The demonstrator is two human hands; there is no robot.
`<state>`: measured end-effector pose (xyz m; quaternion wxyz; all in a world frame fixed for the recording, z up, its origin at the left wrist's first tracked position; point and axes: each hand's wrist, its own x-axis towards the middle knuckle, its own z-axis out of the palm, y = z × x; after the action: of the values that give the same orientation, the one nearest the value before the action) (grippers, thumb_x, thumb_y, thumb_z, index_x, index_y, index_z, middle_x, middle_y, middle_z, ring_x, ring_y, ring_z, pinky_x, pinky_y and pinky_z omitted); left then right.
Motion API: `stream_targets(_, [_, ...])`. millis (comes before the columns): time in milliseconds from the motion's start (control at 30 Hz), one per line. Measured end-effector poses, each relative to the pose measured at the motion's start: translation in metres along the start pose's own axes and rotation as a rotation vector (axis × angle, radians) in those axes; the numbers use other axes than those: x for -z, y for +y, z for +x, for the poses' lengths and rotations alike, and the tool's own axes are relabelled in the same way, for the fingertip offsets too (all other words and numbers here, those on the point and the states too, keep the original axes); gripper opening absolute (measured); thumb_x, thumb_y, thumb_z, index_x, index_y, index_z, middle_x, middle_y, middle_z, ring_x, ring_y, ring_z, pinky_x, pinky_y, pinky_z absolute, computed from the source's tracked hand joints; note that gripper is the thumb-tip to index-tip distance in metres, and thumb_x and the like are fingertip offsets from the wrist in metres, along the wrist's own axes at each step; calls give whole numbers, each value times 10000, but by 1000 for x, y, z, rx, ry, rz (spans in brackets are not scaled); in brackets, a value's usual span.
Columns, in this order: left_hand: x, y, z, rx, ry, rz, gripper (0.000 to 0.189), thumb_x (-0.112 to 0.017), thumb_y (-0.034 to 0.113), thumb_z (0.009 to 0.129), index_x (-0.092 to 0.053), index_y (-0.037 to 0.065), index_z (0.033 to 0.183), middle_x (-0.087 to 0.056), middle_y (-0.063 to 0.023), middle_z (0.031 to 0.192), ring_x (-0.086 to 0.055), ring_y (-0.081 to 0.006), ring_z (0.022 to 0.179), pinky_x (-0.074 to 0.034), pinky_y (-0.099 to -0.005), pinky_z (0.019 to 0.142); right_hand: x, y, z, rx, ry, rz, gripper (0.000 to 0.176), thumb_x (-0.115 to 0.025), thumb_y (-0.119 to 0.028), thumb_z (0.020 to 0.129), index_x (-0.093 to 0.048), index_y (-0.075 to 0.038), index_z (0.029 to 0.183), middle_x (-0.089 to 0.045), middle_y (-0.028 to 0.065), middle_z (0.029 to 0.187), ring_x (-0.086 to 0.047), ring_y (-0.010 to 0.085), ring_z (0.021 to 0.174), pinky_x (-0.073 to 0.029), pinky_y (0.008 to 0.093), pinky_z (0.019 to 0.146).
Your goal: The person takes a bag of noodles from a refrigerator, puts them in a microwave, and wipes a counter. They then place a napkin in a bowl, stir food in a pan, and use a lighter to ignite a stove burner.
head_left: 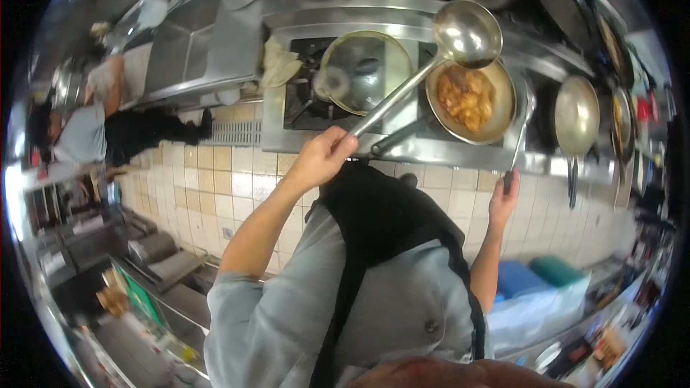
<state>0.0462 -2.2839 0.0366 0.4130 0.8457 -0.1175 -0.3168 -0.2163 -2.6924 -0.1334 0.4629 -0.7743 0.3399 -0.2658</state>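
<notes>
My left hand (325, 156) is closed around the handle of a large steel ladle (468, 34). The ladle's shiny bowl hangs over the far edge of a frying pan (435, 116). Glossy brown pieces of food (466, 98) lie in that pan, whose dark handle points toward my left hand. On the right, my right hand (503, 201) grips the dark handle of a long metal utensil (520, 136). Its upper end is beside the pan's right rim, and its exact kind is hard to make out. Left of the pan, a round glass lid or glass-covered pan (366, 72) sits on the stove.
A second frying pan (577, 116) stands at the right, its handle over the stove's front edge (417, 151). A crumpled cloth (279, 63) lies at the stove's left corner. Farther left, a co-worker (83, 133) stands near a steel sink (183, 50). Large pots line the back.
</notes>
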Motion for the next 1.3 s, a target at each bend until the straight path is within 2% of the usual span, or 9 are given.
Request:
stream_targets(300, [66,-50,-68,2,630,-452,341,-645,229,1006,-574,15,1262,-634,-11,979,-554,-65,806,-450,-229,687,-36,69,80,96,-134,-124,577,-536,70,933,-421,-7,1493,-518,191,1456,-515,269,1316,-400,369,1099])
stream_targets(400, [139,-61,-59,-51,876,-45,495,-649,204,977,-516,-40,1386,-651,-80,1021,-573,-149,849,-488,-307,784,-55,59,99,187,-110,-266,586,-587,61,866,-492,-26,1438,-577,245,1340,-544,386,1257,-425,441,1075])
stream_targets(467, [199,-53,-46,-130,924,118,495,-605,112,943,-516,-49,1403,-662,-227,1246,-626,-264,1166,-468,-365,995,-65,76,116,122,-171,-456,593,-598,58,830,-513,-35,1409,-596,242,1248,-531,416,1229,-434,448,1062])
stream_targets(600, [304,-58,-3,32,1040,856,558,-593,92,895,-499,59,1443,-640,-294,1087,-642,-465,1028,-516,-515,869,-65,79,129,272,-262,-510,635,-622,28,784,-510,-44,1405,-524,230,1322,-487,419,1265,-431,449,1071])
stream_targets(733, [351,-22,55,253,1004,1109,375,-481,123,965,-569,48,1322,-645,-267,1114,-671,-417,1015,-558,-513,834,-57,68,115,226,-221,-533,596,-601,-3,871,-466,-46,1450,-448,236,1452,-435,406,1348,-394,451,1123])
stream_targets(933, [502,-107,204,84,604,1570,292,-447,217,1013,-614,50,1183,-691,-209,1130,-673,-374,1077,-544,-491,899,-14,11,63,59,-123,-399,615,-546,40,910,-402,-45,1501,-471,212,1468,-509,335,1317,-493,415,1037])
stream_targets(1033, [477,-46,250,317,528,1491,327,-452,220,987,-616,92,1240,-666,-210,1239,-642,-399,1151,-517,-526,939,15,-20,31,-74,-6,-520,534,-550,-16,926,-489,-74,1453,-553,211,1375,-623,319,1171,-561,379,926])
stream_targets(1133, [515,-81,314,85,450,1558,344,-419,198,979,-630,78,1223,-656,-229,1250,-627,-413,1172,-512,-537,951,34,-44,9,-108,67,-507,482,-545,-39,942,-523,-66,1423,-578,215,1340,-638,314,1141,-582,367,876])
stream_targets(1300, [465,-6,297,215,262,1533,432,-616,73,840,-585,52,1271,-662,-226,1248,-623,-408,1191,-506,-510,980,35,-69,-30,-154,162,-530,382,-544,-61,971,-590,-40,1349,-621,217,1276,-652,309,1099,-594,352,847])
